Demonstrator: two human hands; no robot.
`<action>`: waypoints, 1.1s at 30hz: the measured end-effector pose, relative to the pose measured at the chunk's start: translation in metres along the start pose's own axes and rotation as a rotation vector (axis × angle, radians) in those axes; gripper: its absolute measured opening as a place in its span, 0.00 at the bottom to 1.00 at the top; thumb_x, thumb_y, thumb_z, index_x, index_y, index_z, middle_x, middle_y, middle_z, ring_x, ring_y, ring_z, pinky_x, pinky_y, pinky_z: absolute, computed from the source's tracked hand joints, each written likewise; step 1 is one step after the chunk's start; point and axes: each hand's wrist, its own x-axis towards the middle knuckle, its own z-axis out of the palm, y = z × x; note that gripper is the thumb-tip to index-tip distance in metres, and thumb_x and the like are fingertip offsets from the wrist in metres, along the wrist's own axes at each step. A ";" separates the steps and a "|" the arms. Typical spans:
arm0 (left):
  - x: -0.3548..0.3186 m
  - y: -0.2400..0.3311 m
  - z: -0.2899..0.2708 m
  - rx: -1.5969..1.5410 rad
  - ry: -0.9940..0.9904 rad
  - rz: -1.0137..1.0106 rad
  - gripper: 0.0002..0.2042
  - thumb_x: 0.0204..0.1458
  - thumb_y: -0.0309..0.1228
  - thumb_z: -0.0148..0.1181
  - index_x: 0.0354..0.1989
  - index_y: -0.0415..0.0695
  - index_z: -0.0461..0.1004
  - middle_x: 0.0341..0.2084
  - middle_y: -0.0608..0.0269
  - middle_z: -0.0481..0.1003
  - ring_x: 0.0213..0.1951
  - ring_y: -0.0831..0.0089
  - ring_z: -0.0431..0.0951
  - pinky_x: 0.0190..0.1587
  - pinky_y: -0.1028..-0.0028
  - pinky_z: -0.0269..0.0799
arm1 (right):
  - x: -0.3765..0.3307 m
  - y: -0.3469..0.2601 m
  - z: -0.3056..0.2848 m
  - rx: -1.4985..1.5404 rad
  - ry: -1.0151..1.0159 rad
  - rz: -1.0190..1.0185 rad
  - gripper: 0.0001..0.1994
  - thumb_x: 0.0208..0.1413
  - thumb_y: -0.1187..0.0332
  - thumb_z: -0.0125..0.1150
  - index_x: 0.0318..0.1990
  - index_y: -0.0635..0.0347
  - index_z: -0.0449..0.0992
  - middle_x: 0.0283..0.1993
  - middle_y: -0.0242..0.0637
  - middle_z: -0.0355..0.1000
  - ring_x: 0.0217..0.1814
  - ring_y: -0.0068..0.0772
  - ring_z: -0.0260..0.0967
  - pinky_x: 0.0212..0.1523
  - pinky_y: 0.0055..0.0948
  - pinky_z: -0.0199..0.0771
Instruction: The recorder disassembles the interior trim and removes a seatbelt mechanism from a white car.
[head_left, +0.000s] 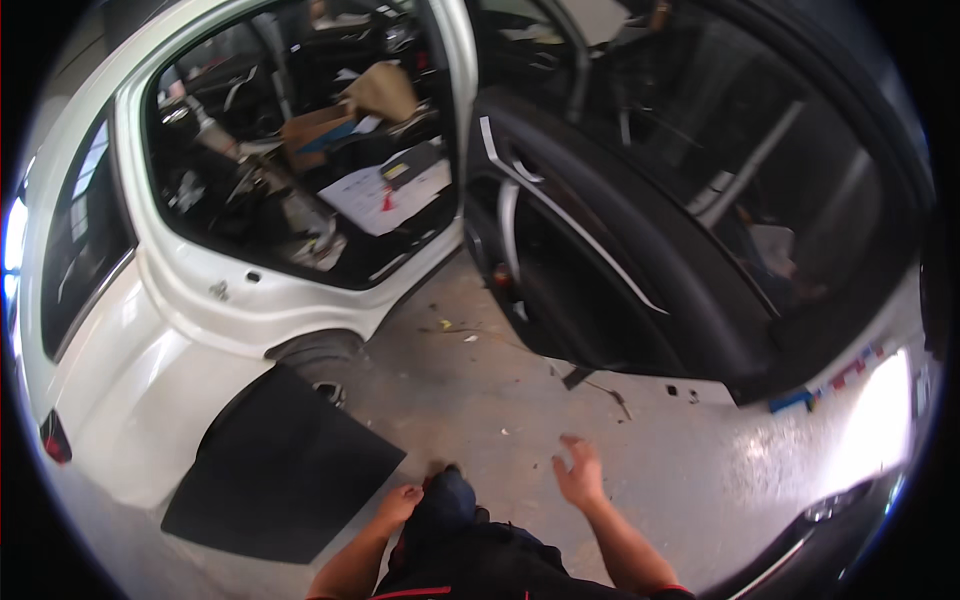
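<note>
Near the camera, the left hand [400, 503] is closed beside the black panel [280, 470] lying to its left, while the right hand [579, 474] is open, farther away.

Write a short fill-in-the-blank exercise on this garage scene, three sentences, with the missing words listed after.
1. The car with its rear door swung open is painted ____.
2. The flat black panel leans against the car's rear ____.
3. The right hand is spread with nothing in it, while the left hand rests by the person's raised ____.

Missing words: white; wheel; knee
</note>
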 end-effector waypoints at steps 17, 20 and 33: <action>0.285 0.224 -0.155 0.060 0.129 0.050 0.17 0.59 0.41 0.57 0.52 0.45 0.78 0.42 0.48 0.80 0.48 0.51 0.80 0.52 0.61 0.74 | 0.250 0.029 0.170 0.121 -0.751 0.119 0.20 0.59 0.56 0.59 0.53 0.59 0.77 0.49 0.46 0.78 0.54 0.47 0.74 0.55 0.41 0.73; 0.329 0.284 -0.217 0.171 0.301 0.072 0.15 0.57 0.36 0.59 0.50 0.43 0.79 0.40 0.48 0.81 0.45 0.54 0.82 0.49 0.63 0.76 | 0.299 0.015 0.197 0.184 -0.780 0.152 0.19 0.59 0.59 0.60 0.52 0.61 0.77 0.48 0.47 0.77 0.53 0.48 0.75 0.54 0.41 0.74; 0.426 0.309 -0.215 -0.047 0.268 -0.170 0.15 0.59 0.38 0.59 0.49 0.42 0.78 0.39 0.49 0.82 0.43 0.58 0.83 0.48 0.65 0.75 | 0.536 -0.063 0.331 0.179 -0.886 0.059 0.16 0.59 0.62 0.59 0.50 0.62 0.76 0.47 0.48 0.77 0.50 0.49 0.75 0.51 0.42 0.74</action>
